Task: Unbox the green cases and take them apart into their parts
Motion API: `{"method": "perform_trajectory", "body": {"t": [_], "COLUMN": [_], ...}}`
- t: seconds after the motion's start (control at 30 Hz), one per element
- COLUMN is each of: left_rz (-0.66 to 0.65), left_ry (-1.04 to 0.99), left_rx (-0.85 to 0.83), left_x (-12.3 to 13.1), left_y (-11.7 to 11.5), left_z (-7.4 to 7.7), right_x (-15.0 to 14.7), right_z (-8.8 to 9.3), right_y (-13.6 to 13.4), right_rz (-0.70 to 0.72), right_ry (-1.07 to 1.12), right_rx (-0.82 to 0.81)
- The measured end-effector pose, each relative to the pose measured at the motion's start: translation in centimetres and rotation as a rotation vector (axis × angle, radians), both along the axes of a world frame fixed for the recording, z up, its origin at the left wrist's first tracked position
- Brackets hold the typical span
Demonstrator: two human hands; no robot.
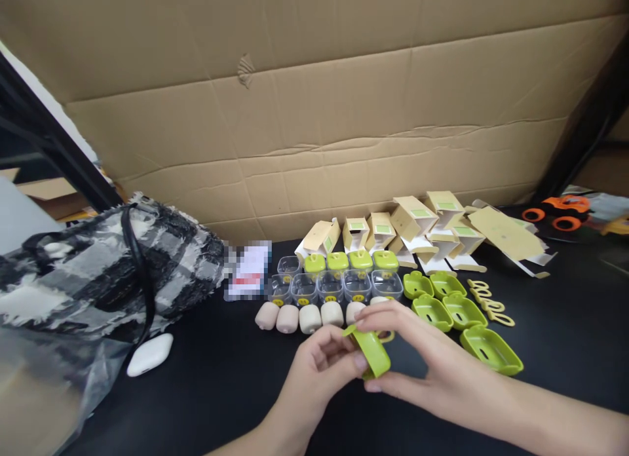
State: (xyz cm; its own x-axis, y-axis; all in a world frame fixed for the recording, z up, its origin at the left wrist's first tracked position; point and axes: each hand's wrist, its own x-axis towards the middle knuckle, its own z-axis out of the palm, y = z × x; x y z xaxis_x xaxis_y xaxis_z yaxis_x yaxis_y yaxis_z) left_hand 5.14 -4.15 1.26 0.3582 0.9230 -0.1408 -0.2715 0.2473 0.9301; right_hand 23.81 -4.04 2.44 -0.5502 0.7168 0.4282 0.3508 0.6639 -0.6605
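Note:
A green plastic tray (374,352) is held up on its side in front of me. My left hand (322,364) grips it from the left, with the thumb on its lower edge. My right hand (422,351) holds it from the right, fingertips at the top and thumb below. Part of a yellow-green ring (386,337) shows between the tray and my right hand. Just beyond my hands is a row of pale pink and off-white rounded blocks (310,319), partly covered by my fingers. To the right lie several similar green trays (491,351) and yellow-green ring pieces (491,304).
Behind the blocks stand clear plastic cups (330,287) and green lids (337,265). Opened small boxes (413,220) lie along the cardboard wall (314,141). A fringed bag (167,266), a white case (150,355) and clear plastic (44,390) are at left; an orange toy car (560,211) is far right.

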Motion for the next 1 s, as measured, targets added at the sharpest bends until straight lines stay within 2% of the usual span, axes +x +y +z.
{"method": "perform_trajectory", "body": {"t": [0.13,0.23,0.33,0.43,0.5,0.7,1.0], "left_rz": [0.015,0.072,0.076,0.025,-0.008,-0.074,-0.042], "left_ry": [0.006,0.026,0.041,0.048,0.058,0.078,0.028], "left_rx": [0.039,0.035,0.02,0.011,0.026,0.04,0.048], "left_x": [0.1,0.1,0.0,-0.1,-0.1,-0.2,-0.3], "left_y": [0.2,0.3,0.3,0.2,0.0,-0.4,-0.4], "left_z": [-0.6,-0.2,0.1,0.0,-0.3,-0.7,-1.3], "right_x": [0.3,0.4,0.4,0.4,0.5,0.8,0.0], "right_z": [0.2,0.7,0.9,0.8,0.6,0.4,-0.7], "right_y": [0.1,0.5,1.0,1.1,1.1,0.9,0.2], "right_rz": [0.068,-0.001,-0.043,-0.011,0.027,0.099,0.023], "right_ry": [-0.026,0.065,0.115,0.133,0.137,0.075,0.184], "right_rx": [0.021,-0.026,-0.138,-0.286,-0.317,-0.202,-0.051]}}
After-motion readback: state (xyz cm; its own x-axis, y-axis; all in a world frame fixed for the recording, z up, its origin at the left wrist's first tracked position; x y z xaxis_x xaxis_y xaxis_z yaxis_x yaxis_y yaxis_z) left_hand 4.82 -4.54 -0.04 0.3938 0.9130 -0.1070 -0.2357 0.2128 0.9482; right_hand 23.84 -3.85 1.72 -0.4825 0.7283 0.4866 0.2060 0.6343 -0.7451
